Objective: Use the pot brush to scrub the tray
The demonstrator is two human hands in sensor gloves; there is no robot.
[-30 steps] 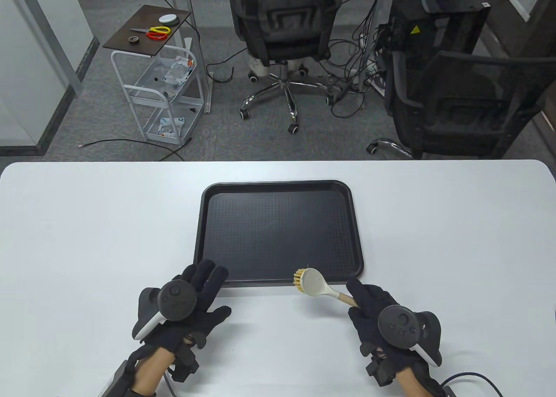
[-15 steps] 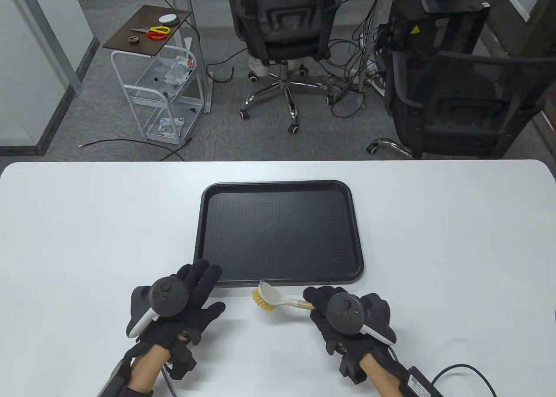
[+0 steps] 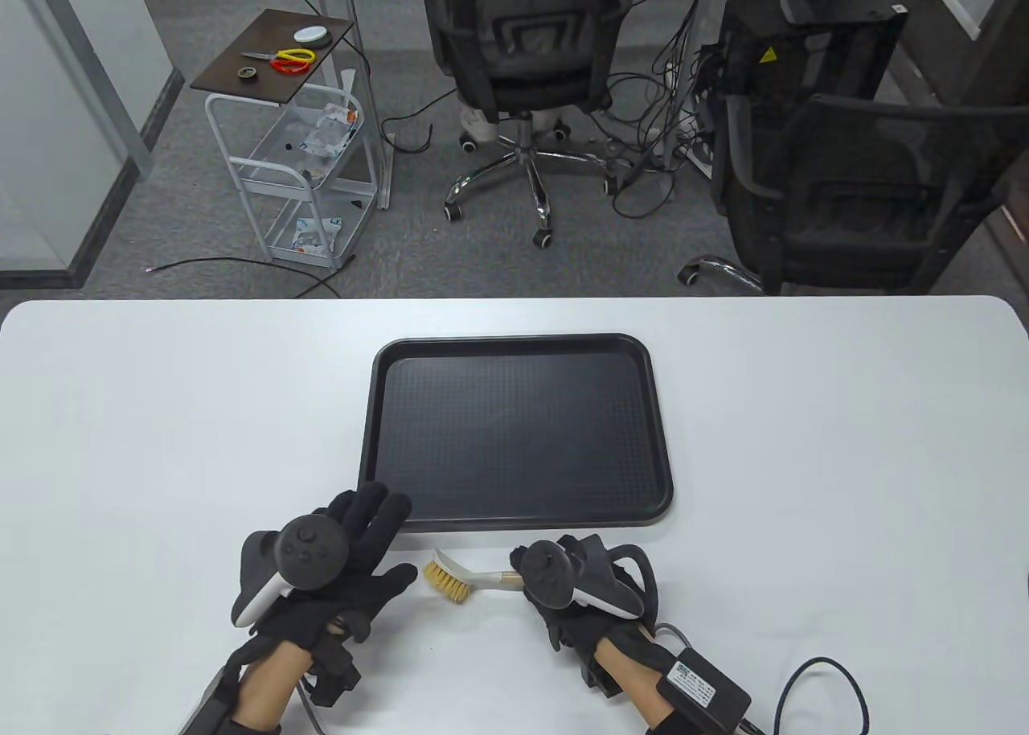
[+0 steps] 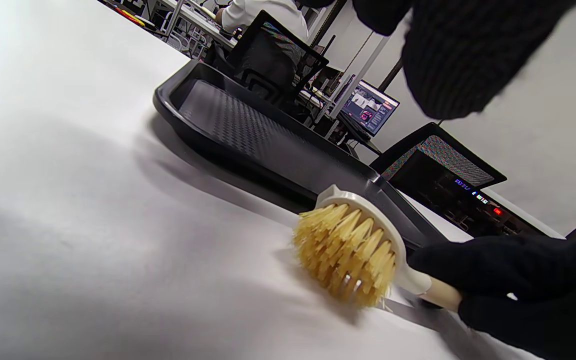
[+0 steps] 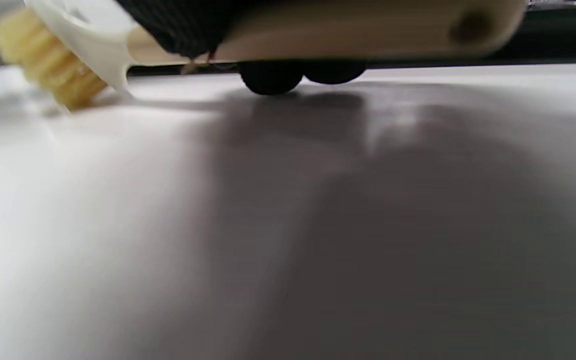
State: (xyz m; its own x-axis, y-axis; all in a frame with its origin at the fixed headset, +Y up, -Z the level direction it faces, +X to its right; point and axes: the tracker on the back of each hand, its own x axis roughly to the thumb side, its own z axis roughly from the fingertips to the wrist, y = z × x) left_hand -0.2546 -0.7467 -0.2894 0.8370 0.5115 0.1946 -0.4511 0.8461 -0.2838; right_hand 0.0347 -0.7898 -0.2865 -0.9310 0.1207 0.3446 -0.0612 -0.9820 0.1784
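Note:
A black tray (image 3: 514, 518) lies flat in the middle of the white table; it also shows in the left wrist view (image 4: 248, 135). The pot brush (image 3: 454, 578) has a white head, yellow bristles (image 4: 348, 260) and a pale wooden handle (image 5: 348, 35). It lies low on the table just in front of the tray's near edge, bristles toward me. My right hand (image 3: 563, 582) grips its handle. My left hand (image 3: 354, 542) rests open on the table left of the brush, fingers spread toward the tray's near left corner, holding nothing.
The white table (image 3: 804, 445) reaches far to both sides of the tray. A black cable (image 3: 828, 687) trails from my right wrist at the near edge. Office chairs (image 3: 522, 59) and a small cart (image 3: 281, 124) stand on the floor beyond the table.
My right hand has carried the brush off the tray's near right edge, leftward and toward me, down to the table in front of the tray. The left hand drew back slightly.

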